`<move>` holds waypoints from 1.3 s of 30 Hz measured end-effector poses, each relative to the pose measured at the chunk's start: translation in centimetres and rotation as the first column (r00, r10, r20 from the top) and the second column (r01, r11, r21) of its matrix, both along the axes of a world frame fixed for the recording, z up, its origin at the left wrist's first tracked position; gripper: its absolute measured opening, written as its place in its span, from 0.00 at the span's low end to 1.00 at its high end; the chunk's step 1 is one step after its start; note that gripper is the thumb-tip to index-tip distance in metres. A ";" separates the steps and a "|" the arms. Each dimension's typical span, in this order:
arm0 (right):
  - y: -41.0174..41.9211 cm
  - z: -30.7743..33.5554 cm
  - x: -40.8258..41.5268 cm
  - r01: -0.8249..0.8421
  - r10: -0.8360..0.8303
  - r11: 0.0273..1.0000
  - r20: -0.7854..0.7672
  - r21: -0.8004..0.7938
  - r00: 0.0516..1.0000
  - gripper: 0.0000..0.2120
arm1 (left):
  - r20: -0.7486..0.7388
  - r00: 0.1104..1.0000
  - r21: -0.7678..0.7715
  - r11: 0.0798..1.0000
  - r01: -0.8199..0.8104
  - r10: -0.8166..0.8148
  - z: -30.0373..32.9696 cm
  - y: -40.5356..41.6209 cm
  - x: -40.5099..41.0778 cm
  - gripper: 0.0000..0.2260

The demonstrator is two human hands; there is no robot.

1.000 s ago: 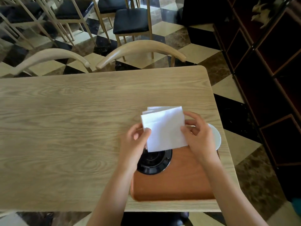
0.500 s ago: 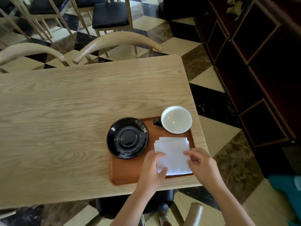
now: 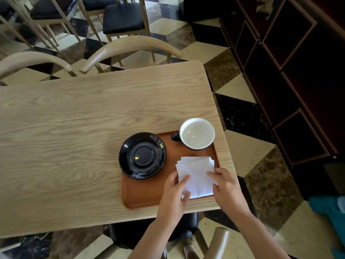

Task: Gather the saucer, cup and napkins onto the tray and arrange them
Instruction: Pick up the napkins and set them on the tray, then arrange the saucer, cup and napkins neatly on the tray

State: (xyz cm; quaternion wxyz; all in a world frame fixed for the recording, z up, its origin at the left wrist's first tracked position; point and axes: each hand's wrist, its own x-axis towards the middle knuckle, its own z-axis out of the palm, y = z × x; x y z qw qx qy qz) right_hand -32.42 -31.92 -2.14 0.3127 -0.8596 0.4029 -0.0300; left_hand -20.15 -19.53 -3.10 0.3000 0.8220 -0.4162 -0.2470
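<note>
Left hand (image 3: 174, 193) and right hand (image 3: 226, 187) each pinch a side edge of the napkins (image 3: 196, 170), flat on the tray (image 3: 141, 195) (saucer (image 3: 142, 155), cup (image 3: 197, 133) alongside).

single cam, head-worn, wide-angle. looks fwd + steeply down across table (image 3: 74, 146) from its near side, close in: left hand (image 3: 174, 191) and right hand (image 3: 226, 189) show at btm centre, tray (image 3: 141, 195) sits just right of centre. far chairs (image 3: 134, 41) at top, dark cabinet (image 3: 298, 81) on right edge

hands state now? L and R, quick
Left hand: pinches the napkins at their left edge, thumb on top.
Right hand: fingers on the napkins, right edge; pinch or press cannot be told.
</note>
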 end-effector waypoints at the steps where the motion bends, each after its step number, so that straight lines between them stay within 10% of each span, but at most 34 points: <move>1: 0.1 0.1 -0.1 -0.024 0.024 0.998 -0.004 -0.059 1.000 0.17 | 0.064 0.998 -0.002 1.000 -0.008 0.008 0.0 0.2 -0.1 0.20; 9: -0.6 -0.6 -1.0 -0.363 0.345 0.862 -0.114 -0.353 0.932 0.25 | 0.388 0.893 0.128 0.973 0.194 -0.229 -0.7 1.1 0.5 0.20; 22: 0.9 1.2 0.4 -0.276 0.236 0.875 -0.147 -0.397 0.961 0.23 | 0.351 0.853 0.312 0.907 0.282 -0.386 -0.4 1.8 1.4 0.23; 29: 3.7 1.8 6.9 -0.366 0.375 0.842 -0.057 -0.397 0.925 0.26 | 0.482 0.866 0.239 0.971 0.016 -0.133 1.2 5.3 4.4 0.23; 39: 5.1 -0.4 10.6 -0.616 0.531 0.725 -0.320 -0.308 0.785 0.26 | 0.431 0.896 0.410 0.908 -0.087 -0.109 0.5 8.8 7.2 0.24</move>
